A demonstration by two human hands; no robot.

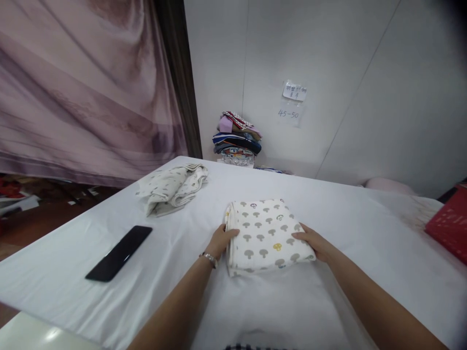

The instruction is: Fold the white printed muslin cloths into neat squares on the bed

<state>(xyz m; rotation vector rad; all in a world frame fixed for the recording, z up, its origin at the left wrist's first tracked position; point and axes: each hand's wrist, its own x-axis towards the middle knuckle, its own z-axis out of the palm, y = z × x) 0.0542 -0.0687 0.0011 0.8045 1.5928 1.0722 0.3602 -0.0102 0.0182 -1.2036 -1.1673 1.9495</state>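
A white cloth with a mushroom print [266,236] lies folded into a thick rectangle on the white-covered table [350,218]. My left hand [221,240] grips its left edge, thumb on top and the other fingers hidden beneath or behind the layers. At the right edge, my right hand [314,240] pinches the cloth the same way, thumb over the top layer. Grey mushrooms cover most of the print, with a few yellow and green ones. A bracelet circles my left wrist.
A crumpled white patterned cloth [173,188] lies at the far left of the table. Nearer sits a flat black object [119,253]. Folded fabrics [238,138] are stacked beyond the far edge, against the wall. A red box-like object [449,223] stands at the right; a pink curtain [87,92] hangs left.
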